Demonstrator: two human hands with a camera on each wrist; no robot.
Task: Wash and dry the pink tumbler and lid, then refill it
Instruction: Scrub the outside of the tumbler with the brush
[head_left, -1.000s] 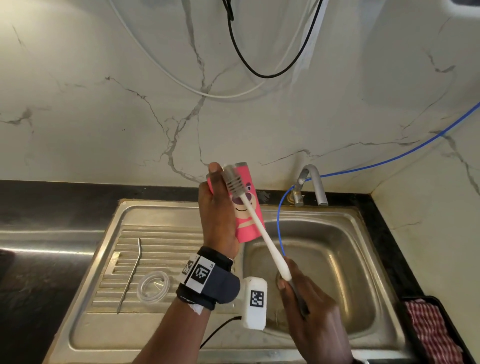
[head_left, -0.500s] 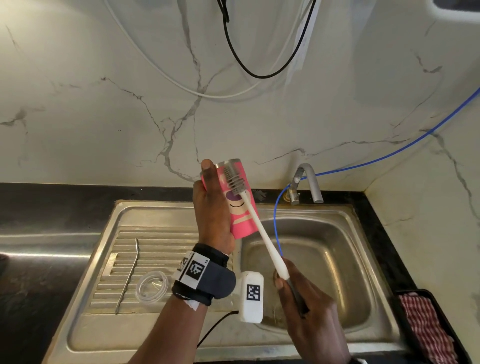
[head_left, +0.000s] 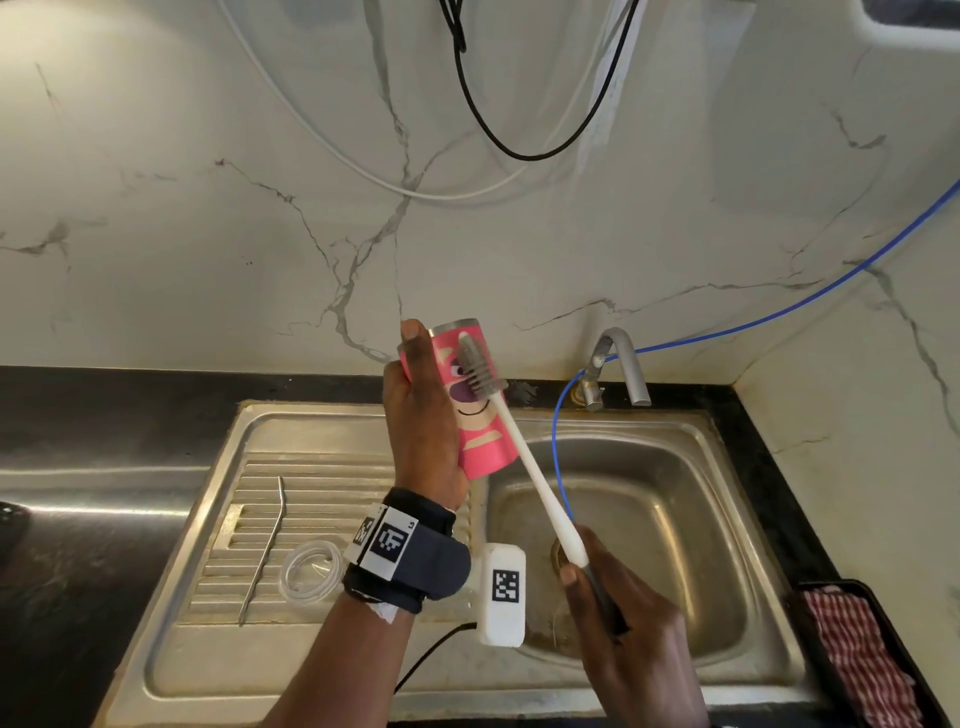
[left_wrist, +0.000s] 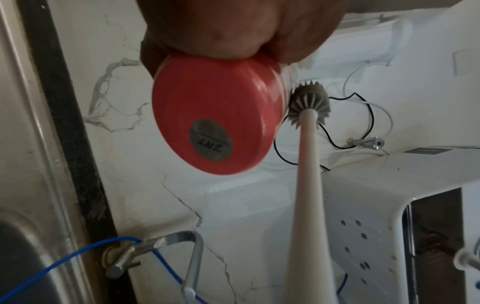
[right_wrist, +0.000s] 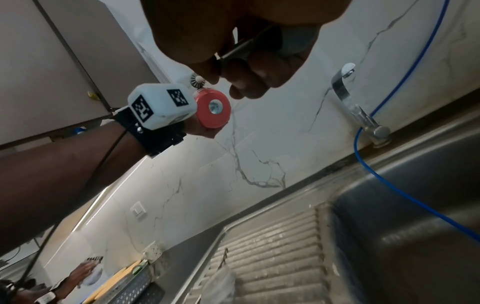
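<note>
Pink tumbler (head_left: 480, 415) in L hand (head_left: 421, 421); R hand (head_left: 618, 618) grips brush (head_left: 519, 447).

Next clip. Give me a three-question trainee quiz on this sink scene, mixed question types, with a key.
1. True or false: the brush head is inside the pink tumbler.
2. Which hand grips the tumbler? A) left hand B) right hand
3. Fill in: the metal straw and clear lid lie on the sink's ____.

Key:
1. False: it lies against the outer wall.
2. A; the right hand holds the brush handle.
3. Drainboard.
</note>
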